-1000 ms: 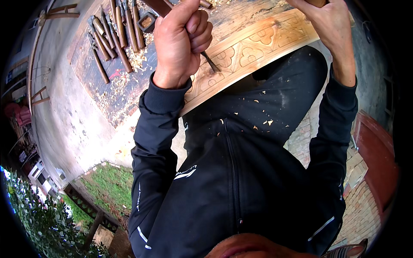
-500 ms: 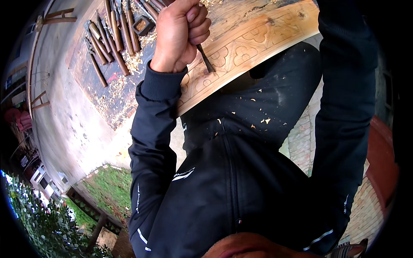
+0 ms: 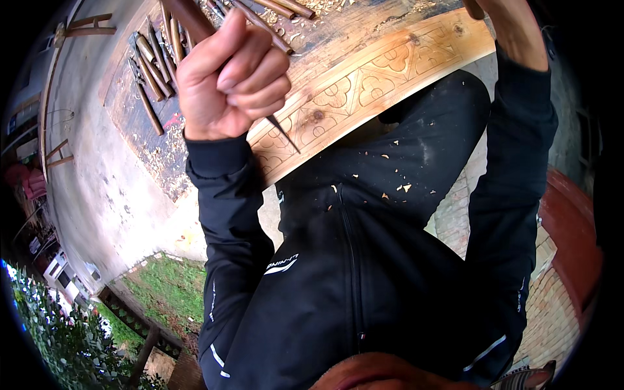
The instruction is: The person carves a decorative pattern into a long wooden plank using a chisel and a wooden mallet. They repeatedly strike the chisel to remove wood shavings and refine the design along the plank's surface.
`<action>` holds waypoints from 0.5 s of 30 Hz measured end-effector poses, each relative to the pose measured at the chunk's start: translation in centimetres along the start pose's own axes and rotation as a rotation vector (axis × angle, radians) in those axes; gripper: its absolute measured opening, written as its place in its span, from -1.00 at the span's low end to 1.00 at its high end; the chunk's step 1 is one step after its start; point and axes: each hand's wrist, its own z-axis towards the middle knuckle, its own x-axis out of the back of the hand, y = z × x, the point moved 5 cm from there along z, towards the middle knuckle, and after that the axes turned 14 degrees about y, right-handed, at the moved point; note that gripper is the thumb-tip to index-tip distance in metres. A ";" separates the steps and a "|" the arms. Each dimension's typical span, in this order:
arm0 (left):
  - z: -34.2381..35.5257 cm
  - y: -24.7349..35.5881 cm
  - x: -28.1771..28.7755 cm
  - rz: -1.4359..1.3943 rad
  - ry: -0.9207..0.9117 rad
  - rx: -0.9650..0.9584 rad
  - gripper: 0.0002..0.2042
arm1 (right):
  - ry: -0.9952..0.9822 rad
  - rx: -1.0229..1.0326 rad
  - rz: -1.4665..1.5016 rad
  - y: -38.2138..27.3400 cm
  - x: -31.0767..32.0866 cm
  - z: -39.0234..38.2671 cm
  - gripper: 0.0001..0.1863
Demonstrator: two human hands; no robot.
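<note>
My left hand is closed around a chisel, its thick wooden handle rising toward the upper left. The dark blade points down at the near edge of a pale wooden board, close to its left end. Carved and outlined curved motifs run along this board, and it has a few knots. At the upper right, my right hand is cut off by the frame's top edge. A brown rounded end shows beside it, seemingly in its grip; what it belongs to is out of sight.
Several wood-handled carving tools lie on the worn bench at the left, with more behind the board. Wood shavings litter the bench. My dark-trousered leg sits beneath the board, with chips on it.
My left hand has moved left and nearer with the chisel, whose blade now appears edge-on instead of broad. My right hand has come into view at the upper right.
</note>
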 end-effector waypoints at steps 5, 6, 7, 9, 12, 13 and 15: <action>-2.9 5.2 -0.2 0.362 0.713 -0.742 -0.50 | 0.113 -0.161 -0.262 -0.3 1.0 -5.5 -0.56; -3.1 6.5 0.4 0.415 0.774 -0.899 -0.50 | -0.002 -0.278 -0.187 3.2 4.8 -6.8 -0.53; -3.5 7.6 1.0 0.481 0.838 -1.065 -0.50 | -0.119 -0.388 -0.093 5.9 6.4 -7.9 -0.50; -4.0 8.9 2.5 0.467 0.883 -1.193 -0.49 | -0.111 -0.624 0.346 4.3 6.0 -10.4 -0.51; -4.1 9.7 4.0 0.467 0.903 -1.276 -0.48 | -0.073 -0.790 0.604 4.7 6.7 -14.5 -0.29; -3.8 9.4 4.1 0.504 0.923 -1.269 -0.49 | -0.025 -0.848 0.607 5.4 7.0 -15.7 -0.27; -3.4 9.4 4.7 0.566 0.961 -1.299 -0.50 | 0.009 -0.883 0.597 6.2 7.5 -17.6 -0.25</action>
